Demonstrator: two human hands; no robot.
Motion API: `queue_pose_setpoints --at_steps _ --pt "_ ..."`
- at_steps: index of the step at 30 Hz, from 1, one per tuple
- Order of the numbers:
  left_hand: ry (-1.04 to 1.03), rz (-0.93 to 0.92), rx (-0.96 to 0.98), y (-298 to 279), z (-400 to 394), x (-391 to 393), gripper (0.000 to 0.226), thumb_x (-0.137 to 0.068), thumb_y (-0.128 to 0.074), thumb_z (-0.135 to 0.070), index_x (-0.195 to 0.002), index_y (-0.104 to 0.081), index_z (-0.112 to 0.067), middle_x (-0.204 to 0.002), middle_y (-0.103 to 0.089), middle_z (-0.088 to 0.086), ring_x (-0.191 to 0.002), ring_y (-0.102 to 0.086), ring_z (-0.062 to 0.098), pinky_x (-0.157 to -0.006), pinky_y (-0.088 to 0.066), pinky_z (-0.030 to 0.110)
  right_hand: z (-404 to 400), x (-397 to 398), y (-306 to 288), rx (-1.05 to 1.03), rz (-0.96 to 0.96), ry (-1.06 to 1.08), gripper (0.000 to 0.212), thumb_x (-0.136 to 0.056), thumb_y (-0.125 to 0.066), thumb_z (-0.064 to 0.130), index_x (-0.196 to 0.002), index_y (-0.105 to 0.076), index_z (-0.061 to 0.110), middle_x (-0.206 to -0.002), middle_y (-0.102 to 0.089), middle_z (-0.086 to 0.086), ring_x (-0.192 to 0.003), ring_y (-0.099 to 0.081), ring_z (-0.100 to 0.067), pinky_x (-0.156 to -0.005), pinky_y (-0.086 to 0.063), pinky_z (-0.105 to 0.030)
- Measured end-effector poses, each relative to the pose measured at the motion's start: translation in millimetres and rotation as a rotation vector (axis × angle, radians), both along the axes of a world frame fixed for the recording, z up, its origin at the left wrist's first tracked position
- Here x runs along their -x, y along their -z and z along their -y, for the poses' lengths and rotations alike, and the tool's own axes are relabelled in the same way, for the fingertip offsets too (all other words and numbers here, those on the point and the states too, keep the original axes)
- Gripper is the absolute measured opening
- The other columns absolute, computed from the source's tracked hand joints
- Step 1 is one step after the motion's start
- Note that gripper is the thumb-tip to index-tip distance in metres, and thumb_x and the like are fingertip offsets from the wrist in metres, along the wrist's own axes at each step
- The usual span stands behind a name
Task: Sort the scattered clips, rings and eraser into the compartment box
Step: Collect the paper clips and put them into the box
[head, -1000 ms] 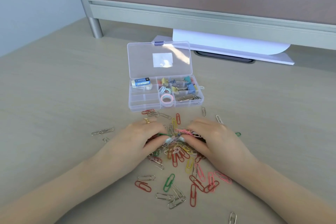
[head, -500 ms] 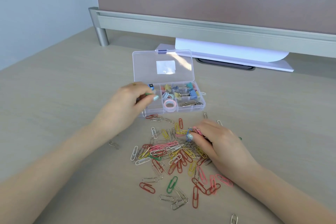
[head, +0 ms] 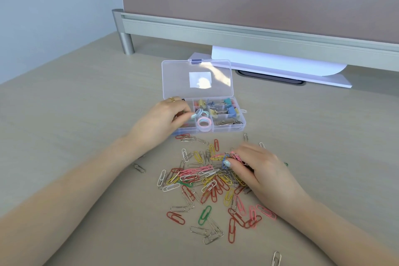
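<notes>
The clear compartment box (head: 243, 123) lies open, its lid (head: 183, 80) folded back. Binder clips (head: 228, 110) fill its right compartments and pastel rings (head: 203, 122) the middle ones. My left hand (head: 162, 117) hovers over the left compartments with fingertips pinched on a few paper clips that barely show; it hides the eraser. In front of the box, a heap of coloured paper clips (head: 200, 177) covers the desk. My right hand (head: 257, 168) rests on the heap's right side, pinching a small bunch of blue and pink clips.
A white sheet of paper (head: 269, 65) pokes out under the grey partition rail (head: 237, 34) behind the box, above a dark cable slot (head: 269, 76). Stray clips lie apart: a silver clip (head: 139, 168) near my left forearm, another clip (head: 276, 258) at the front edge.
My left hand left the heap and travelled up to the box's left compartments with some clips. My right hand stayed on the heap, gathering clips.
</notes>
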State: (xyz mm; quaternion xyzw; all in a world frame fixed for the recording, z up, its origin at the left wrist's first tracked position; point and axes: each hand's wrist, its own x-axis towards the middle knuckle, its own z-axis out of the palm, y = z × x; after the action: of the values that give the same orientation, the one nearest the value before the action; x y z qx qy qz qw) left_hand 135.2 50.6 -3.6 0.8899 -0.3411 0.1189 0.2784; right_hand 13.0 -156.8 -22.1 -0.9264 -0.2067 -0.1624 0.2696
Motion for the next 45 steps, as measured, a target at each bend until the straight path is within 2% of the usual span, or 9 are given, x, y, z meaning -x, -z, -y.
queue_pose_setpoints --at_steps 3,10,18,22,25,33,37,40,45 --pt "-0.016 -0.003 -0.008 0.2 -6.6 3.2 0.047 -0.084 -0.036 -0.043 -0.084 -0.062 -0.004 -0.072 -0.05 0.005 -0.068 -0.04 0.012 -0.064 -0.032 0.024 0.3 0.0 -0.1 0.015 0.012 -0.012 0.039 -0.09 -0.038 0.038 -0.071 -0.053 0.008 -0.065 -0.04 0.006 -0.062 -0.037 -0.013 -0.059 -0.035 -0.03" --pt "-0.121 0.055 0.033 -6.4 -41.5 20.0 0.035 -0.086 -0.039 -0.043 -0.087 -0.062 -0.017 -0.083 -0.051 -0.006 -0.078 -0.044 0.01 -0.071 -0.036 0.026 -10.1 -3.5 -10.8 -0.001 0.002 -0.004 0.036 -0.09 -0.038 0.038 -0.063 -0.036 0.014 -0.06 -0.03 0.009 -0.06 -0.032 -0.014 -0.056 -0.029 -0.029" --pt "-0.172 -0.122 0.102 7.9 -56.0 16.8 0.035 -0.087 -0.043 -0.046 -0.096 -0.062 -0.018 -0.087 -0.053 -0.005 -0.084 -0.049 0.013 -0.075 -0.035 0.024 -62.8 -48.4 -39.4 0.041 -0.083 -0.053 0.037 -0.093 -0.045 0.026 -0.061 -0.029 0.017 -0.058 -0.03 0.008 -0.058 -0.033 -0.01 -0.057 -0.029 -0.022" --pt "-0.183 -0.122 0.109 11.9 -55.9 15.0 0.052 -0.08 -0.028 -0.055 -0.099 -0.061 -0.021 -0.088 -0.055 -0.003 -0.085 -0.051 0.016 -0.078 -0.042 0.035 -76.8 -84.1 -56.7 0.214 -0.123 -0.005 0.037 -0.094 -0.043 0.027 -0.059 -0.033 0.017 -0.058 -0.032 0.006 -0.057 -0.035 -0.013 -0.053 -0.027 -0.023" --pt "-0.23 -0.114 0.146 10.3 -55.8 14.1 0.044 -0.082 -0.032 -0.051 -0.094 -0.06 -0.019 -0.089 -0.056 -0.001 -0.085 -0.051 0.018 -0.077 -0.042 0.037 -84.8 -110.6 -57.3 0.348 -0.147 0.023 0.036 -0.094 -0.042 0.027 -0.063 -0.036 0.011 -0.06 -0.035 -0.001 -0.067 -0.04 -0.027 -0.055 -0.022 -0.037" --pt "-0.255 -0.084 0.179 9.2 -57.6 12.9 0.029 -0.082 -0.038 -0.044 -0.084 -0.056 -0.021 -0.086 -0.056 -0.004 -0.081 -0.052 0.016 -0.064 -0.036 0.03 -103.1 -146.0 -65.5 0.605 -0.3 -0.035 0.039 -0.091 -0.044 0.021 -0.056 -0.034 0.009 -0.055 -0.031 -0.006 -0.059 -0.033 -0.026 -0.046 -0.018 -0.031" --pt "-0.256 -0.08 0.186 9.7 -57.8 13.5 0.026 -0.084 -0.041 -0.045 -0.084 -0.055 -0.023 -0.085 -0.055 -0.006 -0.08 -0.052 0.015 -0.062 -0.033 0.028 -108.1 -153.4 -70.5 0.632 -0.347 -0.039 0.041 -0.089 -0.053 0.029 -0.056 -0.045 0.007 -0.053 -0.033 -0.006 -0.051 -0.031 -0.024 -0.046 -0.02 -0.031" --pt "-0.263 -0.075 0.184 9.6 -58.1 13.3 0.023 -0.087 -0.045 -0.042 -0.085 -0.056 -0.022 -0.085 -0.054 -0.007 -0.081 -0.052 0.015 -0.063 -0.035 0.03 -107.8 -156.0 -71.7 0.607 -0.353 -0.041 0.036 -0.085 -0.058 0.03 -0.076 -0.061 -0.004 -0.056 -0.043 -0.011 -0.055 -0.038 -0.025 -0.048 -0.024 -0.029" --pt "-0.253 -0.095 0.19 10.2 -59.3 12.1 0.026 -0.082 -0.04 -0.046 -0.084 -0.054 -0.024 -0.084 -0.054 -0.007 -0.078 -0.051 0.015 -0.066 -0.041 0.033 -103.0 -150.5 -70.9 0.415 -0.248 -0.061 0.034 -0.086 -0.058 0.025 -0.083 -0.059 -0.008 -0.082 -0.058 -0.03 -0.062 -0.034 -0.019 -0.051 -0.021 -0.026"
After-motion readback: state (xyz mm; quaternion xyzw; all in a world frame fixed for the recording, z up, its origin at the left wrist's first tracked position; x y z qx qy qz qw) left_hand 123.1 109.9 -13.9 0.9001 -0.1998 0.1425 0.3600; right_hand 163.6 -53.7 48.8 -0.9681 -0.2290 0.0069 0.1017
